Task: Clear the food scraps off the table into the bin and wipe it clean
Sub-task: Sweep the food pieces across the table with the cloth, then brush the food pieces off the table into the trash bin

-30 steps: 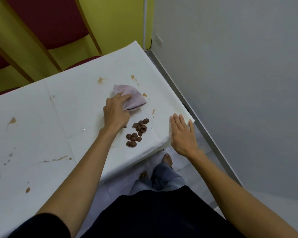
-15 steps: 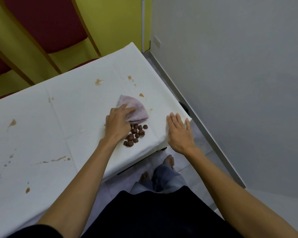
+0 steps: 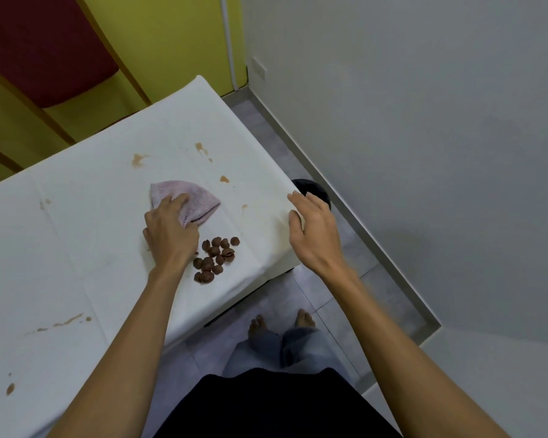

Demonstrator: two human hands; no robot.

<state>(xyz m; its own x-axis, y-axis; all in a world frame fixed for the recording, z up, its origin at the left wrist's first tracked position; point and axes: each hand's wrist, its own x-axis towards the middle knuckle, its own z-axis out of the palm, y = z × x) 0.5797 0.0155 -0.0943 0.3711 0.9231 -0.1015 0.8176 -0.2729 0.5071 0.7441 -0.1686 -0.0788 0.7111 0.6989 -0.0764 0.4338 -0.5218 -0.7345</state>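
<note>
Just beyond the scraps [image 3: 217,259], left hand [image 3: 170,238] grips the cloth [image 3: 200,200]; right hand [image 3: 314,235] hangs loose-fingered right of them, their pile running diagonally.

Black top [image 3: 276,406], grey-blue trousers [image 3: 282,349], bare feet [image 3: 304,318]

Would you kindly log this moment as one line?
left hand: grips pink cloth | right hand: open by white table edge | brown food scraps: heaped beside cloth

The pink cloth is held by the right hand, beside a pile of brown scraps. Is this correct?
No. The head view shows the left hand holding the pink cloth; the right hand is open at the table edge. The brown scraps do lie beside it.
</note>
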